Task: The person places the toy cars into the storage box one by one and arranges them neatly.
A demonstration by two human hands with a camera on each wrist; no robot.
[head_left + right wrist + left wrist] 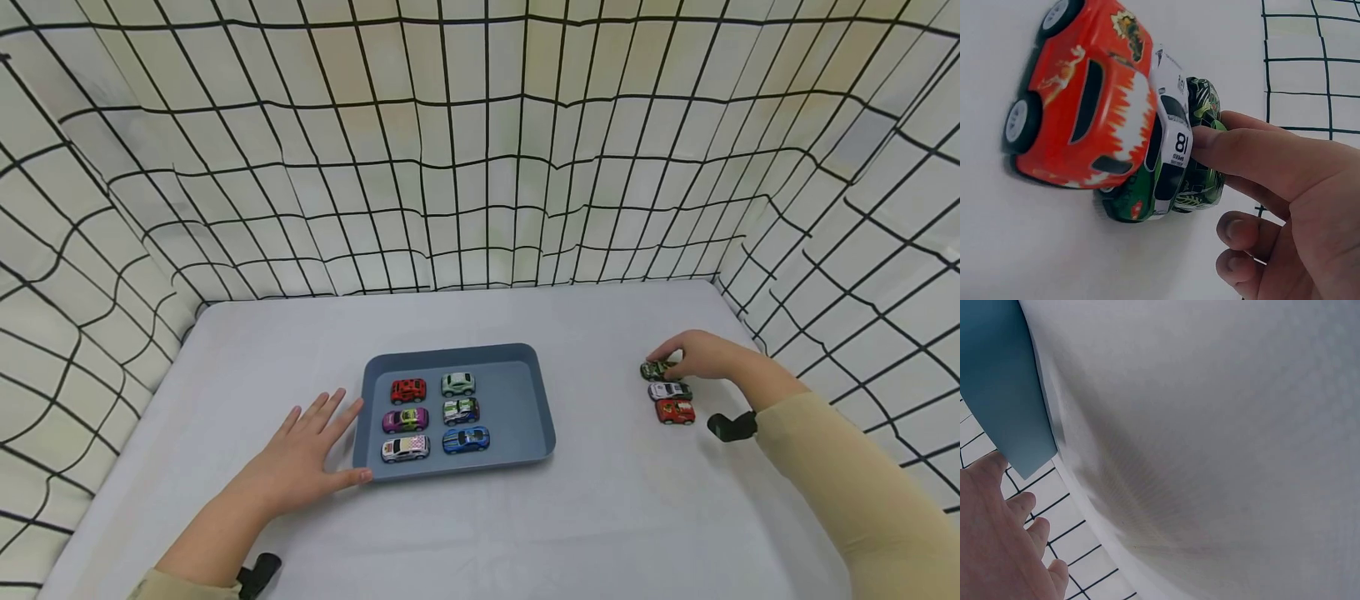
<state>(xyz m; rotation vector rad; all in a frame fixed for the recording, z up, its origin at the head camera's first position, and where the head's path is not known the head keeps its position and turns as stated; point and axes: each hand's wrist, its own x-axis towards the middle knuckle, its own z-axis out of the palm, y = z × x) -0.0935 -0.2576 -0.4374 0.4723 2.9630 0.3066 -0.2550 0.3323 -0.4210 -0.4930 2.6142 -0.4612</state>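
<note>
On the right side of the table, my right hand [697, 354] pinches a dark green patterned toy car [1207, 112] between thumb and fingers. Close beside that car stand a white toy car [1172, 134] with the number 18 and a red toy car [1094, 94] with a flame pattern. My left hand [303, 458] lies with fingers spread at the left edge of a blue-grey tray [517, 417], its thumb at the near left corner. Several toy cars stand in two columns in the tray, among them a purple one [406, 420] and a blue one [466, 439].
A white cloth [600, 517] covers the table. Black netting [487, 167] over white sheets rises at the back and both sides. The tray's right part is bare, and white cloth lies between the tray and the three cars on the right.
</note>
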